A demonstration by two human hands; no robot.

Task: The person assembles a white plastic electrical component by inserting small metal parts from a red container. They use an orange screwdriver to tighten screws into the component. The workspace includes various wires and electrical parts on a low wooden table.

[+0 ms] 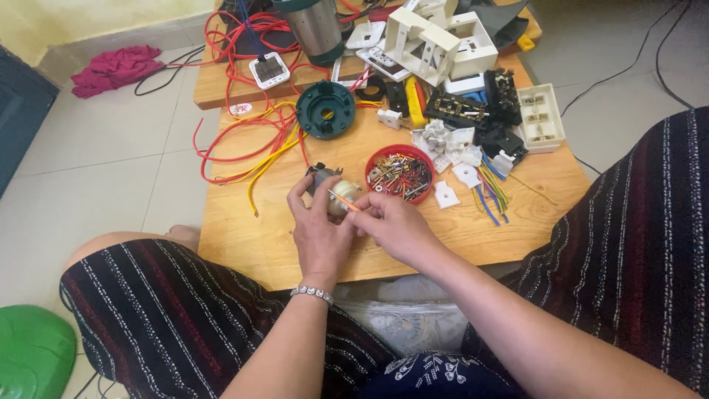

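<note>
My left hand (319, 229) grips a small metal motor (330, 189) just above the low wooden table (244, 236). My right hand (390, 224) pinches a thin orange-handled tool (344, 200) whose tip rests against the motor. Just beyond the hands stands a red bowl of screws (399, 174). A dark green round housing (326, 109) lies farther back on the table.
Red and yellow wires (251, 144) loop over the table's left side. White and black switch parts (480, 111), white boxes (436, 41) and a steel cylinder (316, 29) crowd the back. A pink cloth (114, 68) lies on the floor at the left, with a green object (33, 351) at the bottom left corner.
</note>
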